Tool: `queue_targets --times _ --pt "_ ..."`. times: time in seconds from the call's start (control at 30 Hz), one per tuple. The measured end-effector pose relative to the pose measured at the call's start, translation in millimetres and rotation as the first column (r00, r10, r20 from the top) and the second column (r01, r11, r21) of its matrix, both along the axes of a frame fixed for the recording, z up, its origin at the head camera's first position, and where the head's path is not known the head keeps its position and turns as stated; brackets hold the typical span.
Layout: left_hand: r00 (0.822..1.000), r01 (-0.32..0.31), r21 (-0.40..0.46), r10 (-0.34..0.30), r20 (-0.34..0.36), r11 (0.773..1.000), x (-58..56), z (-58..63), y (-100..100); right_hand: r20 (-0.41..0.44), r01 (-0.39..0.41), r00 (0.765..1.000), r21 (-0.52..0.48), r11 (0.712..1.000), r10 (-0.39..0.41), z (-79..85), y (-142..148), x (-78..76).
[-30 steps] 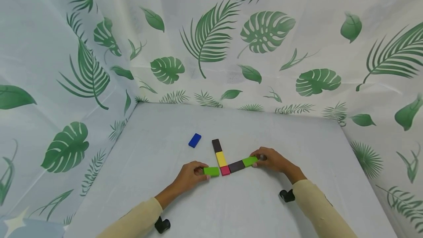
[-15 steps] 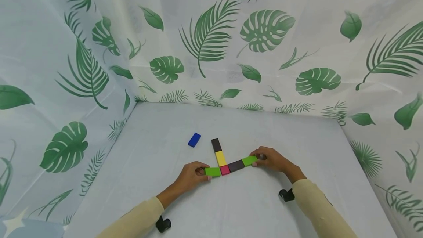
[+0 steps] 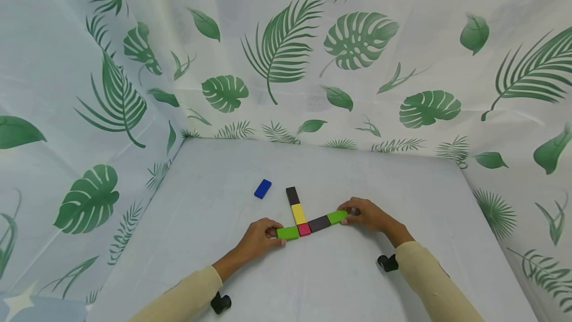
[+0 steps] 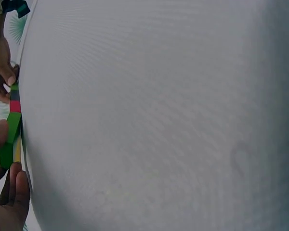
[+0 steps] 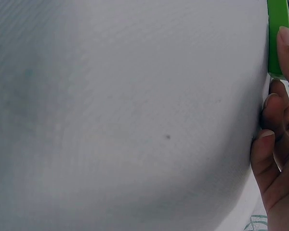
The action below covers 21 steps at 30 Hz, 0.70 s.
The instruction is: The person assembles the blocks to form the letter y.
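My left hand (image 3: pixel 256 239) pinches a green block (image 3: pixel 287 233) between thumb and fingers, its right end against a red block (image 3: pixel 304 229). From the red block a black block (image 3: pixel 319 223) runs to the right, followed by a second green block (image 3: pixel 336 216). The outer end of that one is between the thumb and fingers of my right hand (image 3: pixel 366 214). A yellow block (image 3: pixel 298 214) leads away from the red one, with another black block (image 3: pixel 292 196) at its far end. In the right wrist view, my thumb lies along the right green block (image 5: pixel 278 43).
A loose blue block (image 3: pixel 262 189) lies beyond my left hand, left of the black and yellow arm. The white-covered table (image 3: pixel 214 173) is bordered at the back and sides by leaf-print cloth (image 3: pixel 286 108). Black wrist devices (image 3: pixel 220 304) hang under both forearms.
My left hand has slid its green block slightly right, closing the gap to the red block, and tilted it more in line with the row. The right hand has stayed in place.
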<state>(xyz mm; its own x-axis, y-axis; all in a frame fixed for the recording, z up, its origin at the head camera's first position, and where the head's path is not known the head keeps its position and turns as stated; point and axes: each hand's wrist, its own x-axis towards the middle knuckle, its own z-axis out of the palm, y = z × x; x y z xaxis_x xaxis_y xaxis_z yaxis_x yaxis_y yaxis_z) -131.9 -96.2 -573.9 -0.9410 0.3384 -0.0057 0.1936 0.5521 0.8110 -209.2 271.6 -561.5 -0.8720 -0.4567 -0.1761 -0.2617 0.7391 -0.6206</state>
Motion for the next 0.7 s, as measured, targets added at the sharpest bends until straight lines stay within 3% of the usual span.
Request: queue_targets --times 0.7 --pt "1.000 -0.018 -0.027 0.018 -0.005 0.999 2.1 -1.0 2.6 0.006 0.005 1.000 0.012 1.000 -0.005 -0.4 -0.7 0.4"
